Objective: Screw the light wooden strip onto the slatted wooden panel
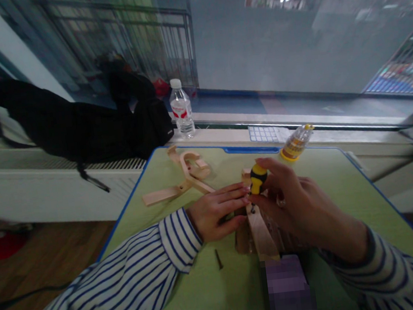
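Note:
My right hand [289,198] is closed around a stubby screwdriver [258,179] with a yellow and black handle. The screwdriver is tilted, its lower end close to the top of a wooden piece [262,233]. A screw head [252,210] shows in a hole in that wood. My left hand [218,212] grips the wooden piece from the left, fingers straight across its top and thumb lower down. Its fingertips are beside the screwdriver. Below my left hand, a loose screw [219,259] lies on the green tabletop [196,295]. My right hand hides part of the wood.
A wooden assembly [194,174] with a curved hook lies at the back left. At the back right is a yellow-capped bottle [296,143]. A water bottle [182,110] and a black bag [87,124] are by the window. A purple object [288,280], partly pixelated, is at the front.

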The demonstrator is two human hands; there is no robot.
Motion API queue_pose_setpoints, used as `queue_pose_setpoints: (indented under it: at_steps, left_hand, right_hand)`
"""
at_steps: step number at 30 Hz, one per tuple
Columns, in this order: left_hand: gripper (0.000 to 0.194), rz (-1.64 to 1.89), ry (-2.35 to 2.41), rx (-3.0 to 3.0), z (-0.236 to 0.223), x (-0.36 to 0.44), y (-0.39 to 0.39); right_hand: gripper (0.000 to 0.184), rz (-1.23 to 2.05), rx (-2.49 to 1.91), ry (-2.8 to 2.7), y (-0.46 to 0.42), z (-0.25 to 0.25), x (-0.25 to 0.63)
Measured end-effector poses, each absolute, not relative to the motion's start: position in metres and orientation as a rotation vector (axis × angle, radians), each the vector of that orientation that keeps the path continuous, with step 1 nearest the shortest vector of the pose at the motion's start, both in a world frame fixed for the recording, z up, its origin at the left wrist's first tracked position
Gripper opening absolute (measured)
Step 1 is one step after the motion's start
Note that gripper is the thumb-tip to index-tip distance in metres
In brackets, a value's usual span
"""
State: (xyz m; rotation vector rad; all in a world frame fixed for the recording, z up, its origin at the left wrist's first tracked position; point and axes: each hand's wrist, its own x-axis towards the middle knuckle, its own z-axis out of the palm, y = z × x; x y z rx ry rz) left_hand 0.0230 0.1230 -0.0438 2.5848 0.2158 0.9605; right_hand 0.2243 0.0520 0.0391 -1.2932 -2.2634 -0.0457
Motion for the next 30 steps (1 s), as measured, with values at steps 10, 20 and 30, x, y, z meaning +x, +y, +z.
queue_pose_setpoints:
  at_steps: [10,20,30]
  left_hand:
    - [0.037,0.933,0.206,2.568,-0.0418,0.0228,0.1227]
    - [0.032,0.973,0.229,2.593,-0.0421,0.0228,0.1218]
    - [0.034,0.987,0.226,2.581,-0.0433,0.023,0.1211]
  right_hand:
    - [0.06,-0.05,-1.257,-2.234,0.053,0.0353,0.2251]
    - [0.059,0.017,-1.262,-2.297,0.0521,0.0389,0.2233]
    - [0.059,0.252,-1.262,-2.316,0.0501,0.0396,0.2281]
